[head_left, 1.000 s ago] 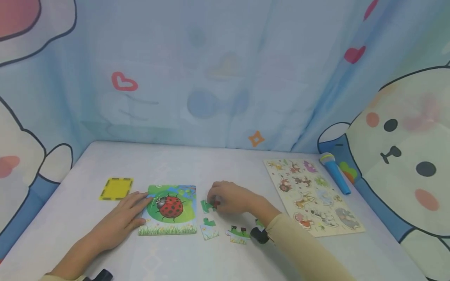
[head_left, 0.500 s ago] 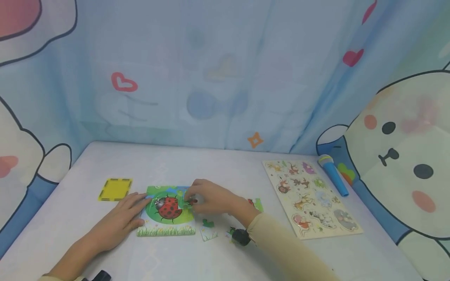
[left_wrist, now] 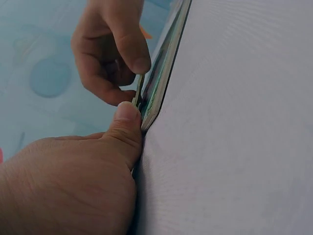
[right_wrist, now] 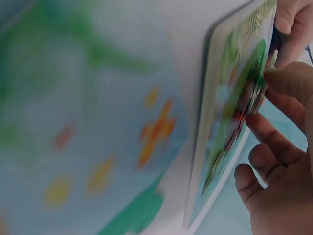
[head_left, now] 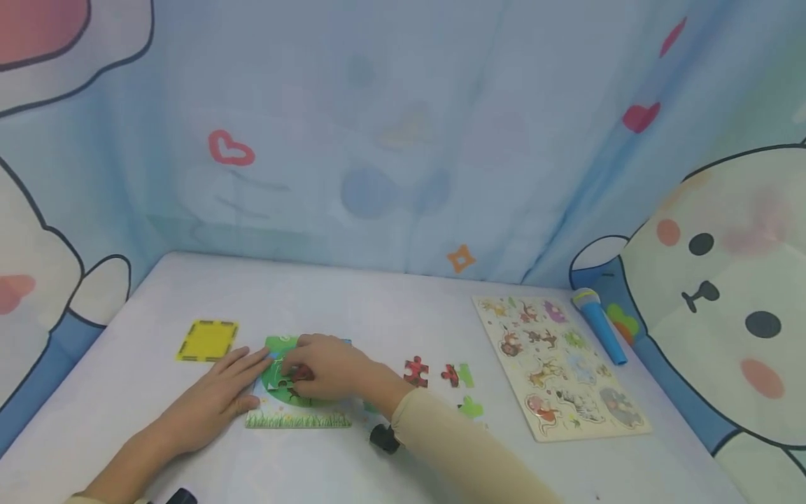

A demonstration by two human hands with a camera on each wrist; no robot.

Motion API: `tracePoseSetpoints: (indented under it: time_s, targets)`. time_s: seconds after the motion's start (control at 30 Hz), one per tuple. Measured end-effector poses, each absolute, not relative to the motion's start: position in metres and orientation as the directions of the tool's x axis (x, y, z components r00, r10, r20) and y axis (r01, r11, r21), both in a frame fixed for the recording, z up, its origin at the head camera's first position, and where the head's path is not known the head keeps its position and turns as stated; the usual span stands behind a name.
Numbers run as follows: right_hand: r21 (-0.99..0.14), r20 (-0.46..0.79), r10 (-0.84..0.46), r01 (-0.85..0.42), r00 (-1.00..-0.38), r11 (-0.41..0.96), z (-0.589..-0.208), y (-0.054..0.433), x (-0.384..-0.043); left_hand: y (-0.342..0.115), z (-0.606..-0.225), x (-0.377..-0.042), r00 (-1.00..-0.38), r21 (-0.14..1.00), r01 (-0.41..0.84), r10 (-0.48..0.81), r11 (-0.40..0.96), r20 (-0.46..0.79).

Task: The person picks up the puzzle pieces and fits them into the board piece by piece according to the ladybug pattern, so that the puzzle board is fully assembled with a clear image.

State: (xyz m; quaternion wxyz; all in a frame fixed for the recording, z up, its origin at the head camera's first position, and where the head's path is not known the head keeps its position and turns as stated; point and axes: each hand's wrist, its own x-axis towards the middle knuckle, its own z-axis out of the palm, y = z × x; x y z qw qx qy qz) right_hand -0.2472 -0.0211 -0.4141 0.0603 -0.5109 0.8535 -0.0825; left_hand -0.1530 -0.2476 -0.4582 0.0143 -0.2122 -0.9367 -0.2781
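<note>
A ladybug jigsaw board (head_left: 299,420) lies flat on the white table, its ladybug picture partly covered by my right hand (head_left: 334,367). Between thumb and fingers that hand pinches a puzzle piece (left_wrist: 139,90), tilted on edge close over the left part of the picture. My left hand (head_left: 217,399) rests at the board's left edge with fingers stretched out, thumb near the board's lower left side. In the right wrist view the board (right_wrist: 215,117) shows edge-on, with the right fingers at its face. Loose puzzle pieces lie right of the board, including a red one (head_left: 416,371).
More loose pieces, one red and green (head_left: 458,376) and one green (head_left: 470,407), lie farther right. A yellow square tile (head_left: 208,340) sits behind the left hand. A wooden animal puzzle (head_left: 529,413) and a blue toy microphone (head_left: 603,329) stand at the right.
My right hand has picked up a green and red piece from beside the board and carried it left over the ladybug picture. The left hand has stayed at the board's edge.
</note>
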Motion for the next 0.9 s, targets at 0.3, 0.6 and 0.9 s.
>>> tracePoseSetpoints:
  time_s: [0.3,0.6,0.9]
  targets:
    - [-0.083,-0.015,-0.876,-0.872,-0.483,0.482,-0.410,-0.030,-0.237,-0.244,-0.464,-0.156,-0.905,0.495,0.418,0.399,0.762,0.150]
    - [-0.025,0.016,-0.870,-0.870,-0.492,0.492,-0.411,-0.039,-0.233,-0.247,-0.461,-0.154,-0.906,0.511,0.417,0.392,0.752,0.161]
    - [-0.023,0.045,-0.883,-0.884,-0.468,0.467,-0.413,-0.042,-0.235,-0.248,-0.463,-0.154,-0.913,0.508,0.400,0.379,0.763,0.150]
